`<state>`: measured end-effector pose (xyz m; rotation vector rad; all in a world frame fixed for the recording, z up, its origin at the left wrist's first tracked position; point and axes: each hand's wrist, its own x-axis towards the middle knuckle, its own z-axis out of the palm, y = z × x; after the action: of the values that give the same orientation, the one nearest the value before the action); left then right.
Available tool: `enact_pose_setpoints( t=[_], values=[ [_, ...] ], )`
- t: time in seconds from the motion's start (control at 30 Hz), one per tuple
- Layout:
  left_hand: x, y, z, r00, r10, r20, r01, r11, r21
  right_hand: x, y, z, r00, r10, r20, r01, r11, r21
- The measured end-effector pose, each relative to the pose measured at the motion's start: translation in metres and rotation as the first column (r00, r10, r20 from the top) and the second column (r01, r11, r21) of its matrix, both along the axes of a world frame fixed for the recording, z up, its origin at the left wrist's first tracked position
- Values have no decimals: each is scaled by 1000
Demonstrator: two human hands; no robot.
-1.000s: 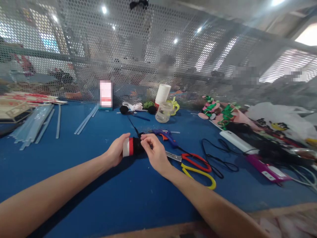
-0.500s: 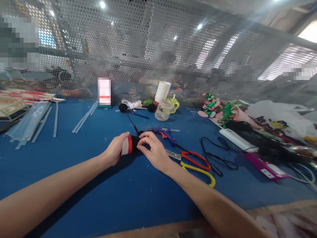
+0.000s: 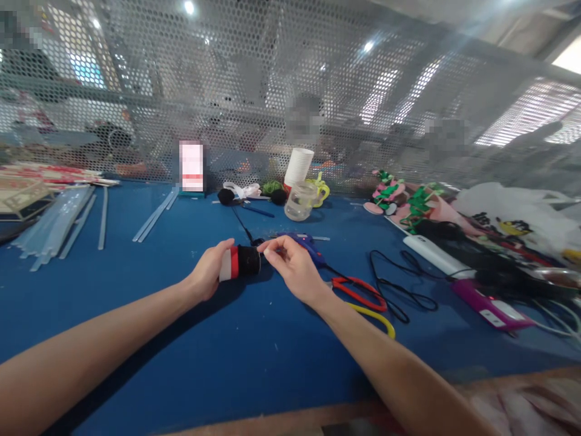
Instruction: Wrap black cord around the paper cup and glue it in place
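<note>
My left hand (image 3: pixel 210 270) is wrapped round the light end of a small cylinder (image 3: pixel 249 261) banded in white, red and black, which lies on its side with the black end facing right. Just right of that end is my right hand (image 3: pixel 293 266), thumb and fingertips pinched together near the upper rim; whatever may be between them is too small to name. Behind the right hand lies a blue glue gun (image 3: pixel 308 245). Scissors with red and yellow handles (image 3: pixel 361 292) are partly hidden by the right hand and wrist.
Clear glue sticks (image 3: pixel 59 224) lie at the left. Along the back stand a phone (image 3: pixel 192 166), a clear jar (image 3: pixel 299 203) and stacked white cups (image 3: pixel 299 165). At the right are a black cable, a purple power strip (image 3: pixel 490 304) and craft flowers (image 3: pixel 385 194).
My right hand has moved right, off the black part of the cylinder, uncovering its end. My left hand and the cylinder have shifted slightly left.
</note>
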<state>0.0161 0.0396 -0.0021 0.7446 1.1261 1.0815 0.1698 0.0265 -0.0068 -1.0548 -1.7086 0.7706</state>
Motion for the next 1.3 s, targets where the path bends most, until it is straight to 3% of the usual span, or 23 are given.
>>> enact_pose_setpoints(
  t=[0.1, 0.2, 0.47, 0.6, 0.7, 0.87, 0.97, 1.03, 1.13, 1.2, 1.3],
  values=[
    [0, -1, 1, 1000, -4, 15, 4, 1000, 7, -3, -3, 0, 987, -63, 148, 45, 992, 122],
    [0, -2, 1, 999, -21, 28, 20, 1000, 13, -7, -3, -3, 950, -50, 309, -25, 972, 235],
    [0, -2, -3, 999, -48, 4, 48, 998, 52, -11, -1, -8, 889, -99, 448, -49, 950, 308],
    [-1, -3, -4, 998, -61, -19, 62, 996, 59, -9, -4, -2, 867, -25, 497, -116, 961, 250],
    [-2, -3, -4, 997, -51, -55, 54, 997, 52, -4, -7, 5, 874, 98, 475, -203, 963, 175],
    [-4, -1, -6, 999, -30, -31, 32, 996, 77, 2, -10, 14, 942, 306, 136, -297, 951, -82],
    [-5, 1, -7, 1000, -26, -6, 26, 994, 102, 6, -10, 19, 956, 286, -60, -293, 935, -202],
    [-5, 0, -7, 1000, -18, -13, 20, 990, 141, 9, -8, 20, 960, 269, -78, -280, 919, -276],
    [-6, -4, -4, 994, -41, -98, 62, 972, 227, 13, -1, 16, 965, 245, 98, -196, 915, -353],
    [-7, -9, -1, 982, -84, -171, 128, 957, 261, 14, 4, 11, 960, 173, 221, -98, 945, -313],
    [-8, -15, 1, 957, -163, -240, 225, 939, 260, 11, 9, 4, 963, 93, 253, -35, 974, -226]
  ],
)
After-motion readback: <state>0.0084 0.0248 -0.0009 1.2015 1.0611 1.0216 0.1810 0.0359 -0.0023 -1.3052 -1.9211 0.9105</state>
